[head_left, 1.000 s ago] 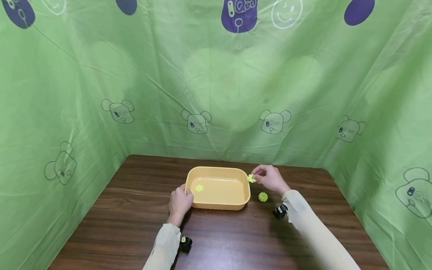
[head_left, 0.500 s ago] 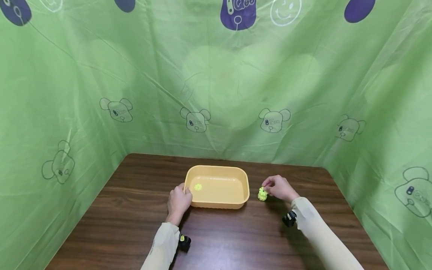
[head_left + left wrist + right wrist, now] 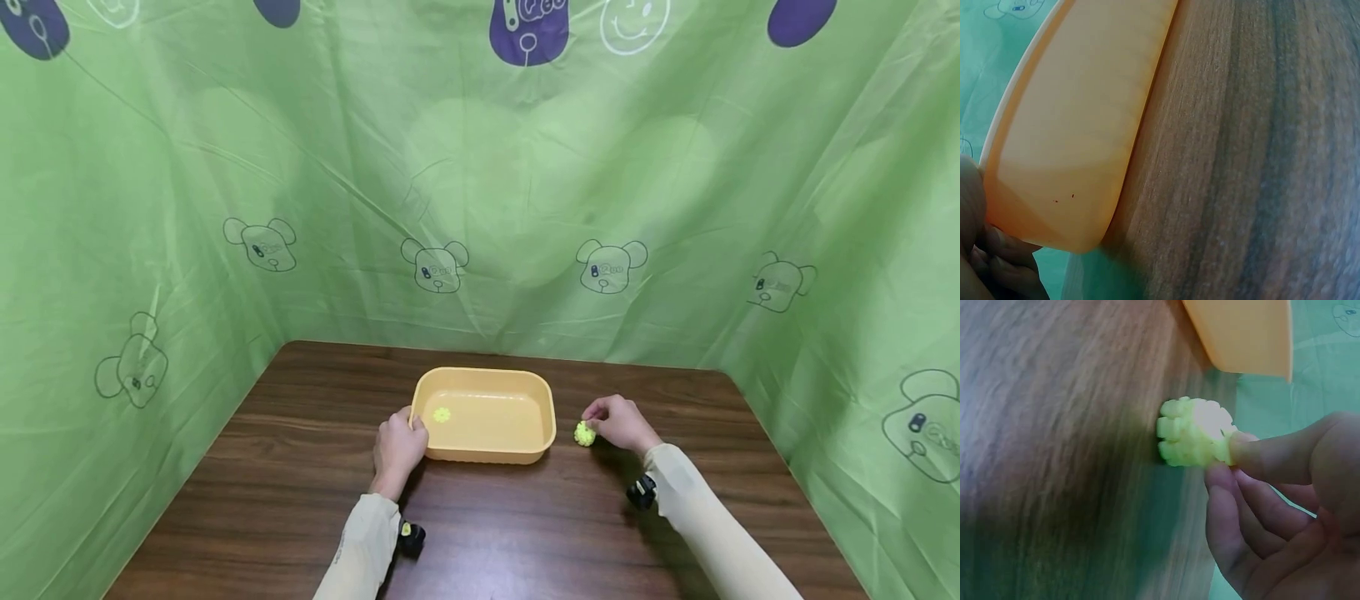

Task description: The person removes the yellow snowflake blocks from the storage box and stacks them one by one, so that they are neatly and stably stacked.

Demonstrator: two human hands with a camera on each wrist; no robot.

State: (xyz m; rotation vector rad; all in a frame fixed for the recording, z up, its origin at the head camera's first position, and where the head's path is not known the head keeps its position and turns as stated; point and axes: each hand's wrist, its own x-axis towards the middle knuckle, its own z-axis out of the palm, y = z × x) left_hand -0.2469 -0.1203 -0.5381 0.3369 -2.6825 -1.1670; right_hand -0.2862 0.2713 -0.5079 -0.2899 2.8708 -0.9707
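My left hand grips the left wall of a yellow rectangular plastic tub, thumb at the rim; in the left wrist view its fingers are partly cut off. One flat yellow-green flower-shaped piece lies inside the tub towards the left. To the right of the tub, my right hand pinches the edge of the top piece on a short stack of yellow-green flower-shaped pieces. The pinched piece lies on the stack, which stands on the table. How many pieces it holds cannot be told.
Both hands and the tub are over a dark wood-grain table. Green cloth printed with bear outlines hangs behind and on both sides of it. Small black devices sit at each wrist.
My right hand has carried its flower-shaped piece from beside the tub's right rim rightward and down onto the stack. The left hand keeps its grip on the tub.
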